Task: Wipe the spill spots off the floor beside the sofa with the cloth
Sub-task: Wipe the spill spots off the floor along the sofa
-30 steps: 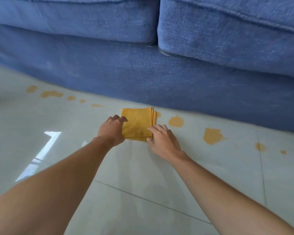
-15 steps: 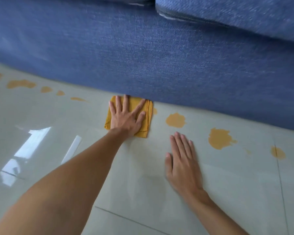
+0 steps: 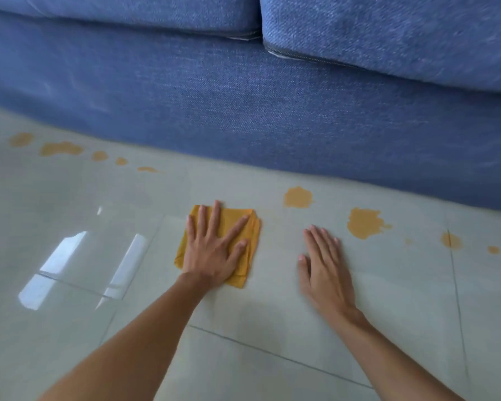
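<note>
A folded orange cloth (image 3: 247,227) lies on the pale tiled floor (image 3: 272,314), a little way out from the blue sofa (image 3: 243,111). My left hand (image 3: 214,250) presses flat on the cloth with fingers spread. My right hand (image 3: 324,267) rests flat on the bare tile to the right of it, holding nothing. Orange spill spots lie along the sofa base: a round spot (image 3: 298,197) and a bigger blotch (image 3: 365,223) to the right of the cloth, smaller dots (image 3: 451,241) further right, and a row of spots (image 3: 60,148) at far left.
The sofa front runs across the whole view, with two seat cushions (image 3: 388,39) above it. Window light glares on the tiles (image 3: 70,256) at left. Tile joints cross the floor near my forearms.
My left hand has dragged the cloth away from the sofa base toward me. The small spot beside the cloth no longer shows. My right hand stays flat on the floor.
</note>
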`<move>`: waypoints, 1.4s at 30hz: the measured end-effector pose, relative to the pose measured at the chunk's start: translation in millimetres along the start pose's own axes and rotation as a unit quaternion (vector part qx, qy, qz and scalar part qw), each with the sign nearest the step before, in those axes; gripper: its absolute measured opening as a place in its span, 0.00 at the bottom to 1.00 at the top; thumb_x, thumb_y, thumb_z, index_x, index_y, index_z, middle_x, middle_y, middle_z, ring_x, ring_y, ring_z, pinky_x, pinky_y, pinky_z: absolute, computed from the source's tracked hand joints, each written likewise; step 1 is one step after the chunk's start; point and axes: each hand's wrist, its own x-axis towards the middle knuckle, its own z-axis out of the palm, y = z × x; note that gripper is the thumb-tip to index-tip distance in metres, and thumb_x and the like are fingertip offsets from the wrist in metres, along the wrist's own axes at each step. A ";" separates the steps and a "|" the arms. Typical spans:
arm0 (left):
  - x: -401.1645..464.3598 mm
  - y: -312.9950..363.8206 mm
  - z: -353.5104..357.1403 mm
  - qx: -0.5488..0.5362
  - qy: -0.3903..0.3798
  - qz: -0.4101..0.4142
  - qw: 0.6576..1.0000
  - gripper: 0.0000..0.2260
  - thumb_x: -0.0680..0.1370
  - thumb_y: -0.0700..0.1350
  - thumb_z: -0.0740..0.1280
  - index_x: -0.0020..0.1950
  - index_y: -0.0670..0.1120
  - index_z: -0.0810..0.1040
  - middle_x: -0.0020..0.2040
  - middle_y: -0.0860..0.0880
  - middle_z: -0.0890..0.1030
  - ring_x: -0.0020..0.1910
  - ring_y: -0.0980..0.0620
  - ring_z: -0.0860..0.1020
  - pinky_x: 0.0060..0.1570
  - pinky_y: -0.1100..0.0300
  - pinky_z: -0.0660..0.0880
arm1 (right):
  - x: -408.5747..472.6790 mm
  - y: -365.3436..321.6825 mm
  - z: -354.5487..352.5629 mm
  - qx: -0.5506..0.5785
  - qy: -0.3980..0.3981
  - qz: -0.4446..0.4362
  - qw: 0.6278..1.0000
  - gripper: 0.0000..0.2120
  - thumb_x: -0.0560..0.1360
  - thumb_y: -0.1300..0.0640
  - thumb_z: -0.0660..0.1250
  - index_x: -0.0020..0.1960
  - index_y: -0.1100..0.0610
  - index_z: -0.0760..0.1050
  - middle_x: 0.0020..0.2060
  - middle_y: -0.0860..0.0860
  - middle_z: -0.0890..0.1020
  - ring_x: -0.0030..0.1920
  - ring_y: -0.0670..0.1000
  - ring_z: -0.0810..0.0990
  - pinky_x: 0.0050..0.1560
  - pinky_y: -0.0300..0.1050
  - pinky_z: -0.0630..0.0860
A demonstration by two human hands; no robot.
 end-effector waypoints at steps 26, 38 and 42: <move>-15.2 87.8 7.4 0.009 -0.030 0.057 0.998 0.27 0.78 0.67 0.46 0.77 0.68 0.47 0.82 0.43 0.48 0.79 0.33 0.49 0.75 0.34 0.47 | -49.5 66.0 -32.0 -0.009 0.063 0.109 0.992 0.26 0.79 0.53 0.54 0.71 0.66 0.68 0.72 0.60 0.71 0.74 0.58 0.66 0.75 0.60 0.58; 96.0 27.0 -3.8 0.026 -0.021 -0.090 0.995 0.27 0.77 0.68 0.43 0.76 0.69 0.42 0.82 0.43 0.43 0.79 0.34 0.43 0.75 0.35 0.42 | -61.7 63.7 -21.1 -0.057 0.018 0.095 0.994 0.28 0.80 0.52 0.52 0.75 0.66 0.62 0.76 0.60 0.62 0.78 0.57 0.59 0.76 0.61 0.57; 128.9 124.3 2.6 0.016 -0.031 -0.020 0.999 0.27 0.77 0.67 0.42 0.77 0.67 0.47 0.81 0.40 0.50 0.79 0.34 0.46 0.74 0.34 0.41 | -60.1 65.6 -19.0 -0.033 0.031 0.081 0.996 0.27 0.80 0.52 0.53 0.74 0.66 0.64 0.75 0.61 0.65 0.77 0.57 0.60 0.75 0.61 0.58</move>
